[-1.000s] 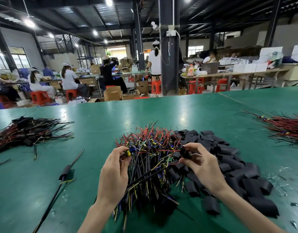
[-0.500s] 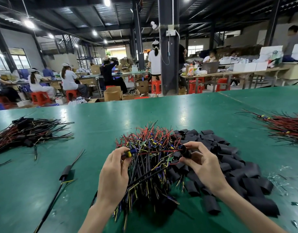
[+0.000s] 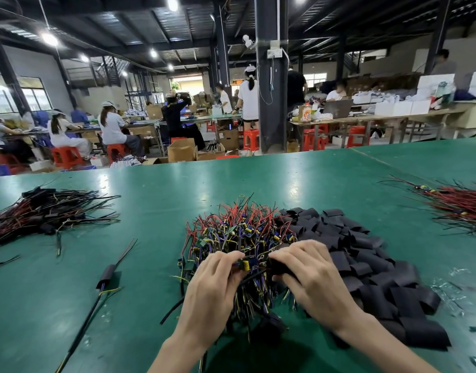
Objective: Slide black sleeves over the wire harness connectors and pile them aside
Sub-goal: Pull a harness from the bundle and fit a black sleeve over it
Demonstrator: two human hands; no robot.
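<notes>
A tangled heap of wire harnesses (image 3: 242, 232) with red, yellow and blue wires lies in the middle of the green table (image 3: 161, 200). Right of it spreads a pile of flat black sleeves (image 3: 366, 267). My left hand (image 3: 215, 286) pinches the connector end of one harness (image 3: 246, 265), a small board with a yellow part. My right hand (image 3: 309, 278) grips a black sleeve (image 3: 278, 267) right at that connector, the two hands almost touching above the heap.
A pile of sleeved harnesses (image 3: 45, 214) lies at the far left, and one sleeved harness (image 3: 102, 281) lies alone nearer me. More red-wired harnesses (image 3: 457, 205) sit at the right edge. People work at benches beyond the table.
Both hands have come together over the heap; the right hand brought the sleeve leftward up to the connector that the left hand holds.
</notes>
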